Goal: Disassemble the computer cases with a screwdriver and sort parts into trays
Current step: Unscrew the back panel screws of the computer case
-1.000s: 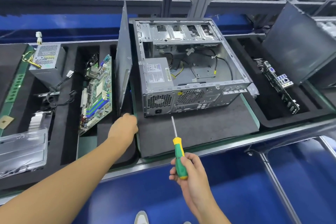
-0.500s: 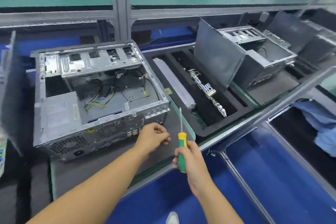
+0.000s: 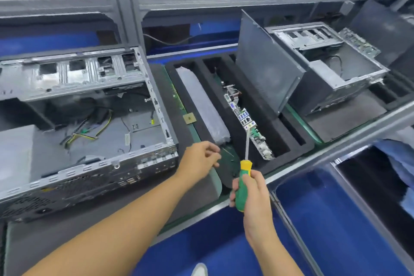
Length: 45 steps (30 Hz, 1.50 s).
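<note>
Left hand [image 3: 198, 159]: fingers curled together above the near corner of the foam tray [image 3: 298, 143]; I cannot tell whether they pinch anything.
Right hand [image 3: 255, 195]: grips the green handle of the screwdriver [image 3: 245, 167], shaft pointing up.
Computer case [image 3: 89, 119]: open, on the worktop [image 3: 336, 147], left of both hands.
Foam tray: just right of that case, with a motherboard [image 3: 246, 123] on edge in a slot.
Second case [image 3: 324, 69]: farther right, with a side panel [image 3: 264, 60] leaning against it.

blue cloth [image 3: 401, 159] — far right | shoe [image 3: 199, 270] — bottom edge | grey post [image 3: 125, 6]
</note>
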Motion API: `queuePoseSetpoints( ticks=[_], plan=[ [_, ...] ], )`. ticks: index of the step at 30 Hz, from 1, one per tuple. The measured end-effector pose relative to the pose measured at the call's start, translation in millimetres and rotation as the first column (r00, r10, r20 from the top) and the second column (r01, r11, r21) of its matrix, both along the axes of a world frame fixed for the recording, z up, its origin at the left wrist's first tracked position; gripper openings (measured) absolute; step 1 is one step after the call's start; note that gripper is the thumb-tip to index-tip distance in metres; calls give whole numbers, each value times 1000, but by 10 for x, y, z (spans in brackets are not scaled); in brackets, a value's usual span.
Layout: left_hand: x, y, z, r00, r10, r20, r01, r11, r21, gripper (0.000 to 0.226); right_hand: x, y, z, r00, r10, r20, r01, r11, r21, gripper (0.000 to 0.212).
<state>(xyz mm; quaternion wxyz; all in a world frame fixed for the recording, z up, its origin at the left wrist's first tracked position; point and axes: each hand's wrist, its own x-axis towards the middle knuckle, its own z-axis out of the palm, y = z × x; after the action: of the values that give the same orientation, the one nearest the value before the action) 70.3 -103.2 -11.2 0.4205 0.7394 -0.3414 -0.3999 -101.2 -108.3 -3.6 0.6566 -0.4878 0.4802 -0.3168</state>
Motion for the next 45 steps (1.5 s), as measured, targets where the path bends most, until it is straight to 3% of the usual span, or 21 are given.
queuePoseSetpoints(
  ticks=[6, 8, 11, 14, 16, 19, 22, 26, 29, 32, 34, 39, 45],
  plan=[
    [359, 937, 582, 939, -281, 200, 291, 957, -23, 21, 540, 782, -60, 978, 20, 205, -42, 994, 102, 44],
    [550, 1251, 722, 869, -316, 380, 350, 936, -23, 22, 697, 1076, -112, 964, -2, 266, -31, 992, 119, 42],
    [962, 1690, 864, 782, -240, 575, 351, 932, -89, 19, 932, 1521, -178, 947, 14, 322, -45, 995, 91, 33],
    [1491, 2035, 889, 639, -219, 737, 328, 945, -5, 20, 1140, 1930, -269, 943, 17, 331, -51, 994, 95, 26],
    [1837, 2215, 851, 535, -281, 797, 260, 952, 161, 51, 1259, 2180, -323, 952, 33, 304, -66, 993, 99, 20],
    [2205, 2359, 833, 504, -484, 715, 142, 863, 484, 114, 1380, 2510, -380, 968, 59, 245, -82, 993, 85, 18],
    [2399, 2379, 782, 488, -619, 615, 102, 741, 664, 137, 1433, 2769, -461, 984, 114, 137, -130, 985, 116, 11],
    [2488, 2406, 635, 521, -572, 634, 101, 779, 619, 131, 1452, 3003, -578, 968, 226, -106, -212, 968, 132, 15],
    [2481, 2434, 558, 447, -516, 730, 85, 837, 540, 112, 1520, 3109, -631, 912, 286, -294, -264, 958, 112, 28],
    [2475, 2444, 541, 392, -488, 780, 71, 861, 504, 81, 1622, 3180, -682, 852, 251, -460, -272, 962, 21, 23],
    [2479, 2446, 549, 389, -499, 775, 66, 854, 517, 73, 1676, 3213, -700, 844, 200, -498, -247, 968, -30, 17],
    [2349, 2502, 503, 345, -473, 811, 53, 872, 486, 76, 1671, 3263, -755, 823, 95, -560, -173, 981, -86, 9],
    [2305, 2528, 489, 353, -434, 829, 55, 894, 444, 75, 1700, 3284, -793, 782, 33, -623, -156, 977, -145, 11]
  ],
)
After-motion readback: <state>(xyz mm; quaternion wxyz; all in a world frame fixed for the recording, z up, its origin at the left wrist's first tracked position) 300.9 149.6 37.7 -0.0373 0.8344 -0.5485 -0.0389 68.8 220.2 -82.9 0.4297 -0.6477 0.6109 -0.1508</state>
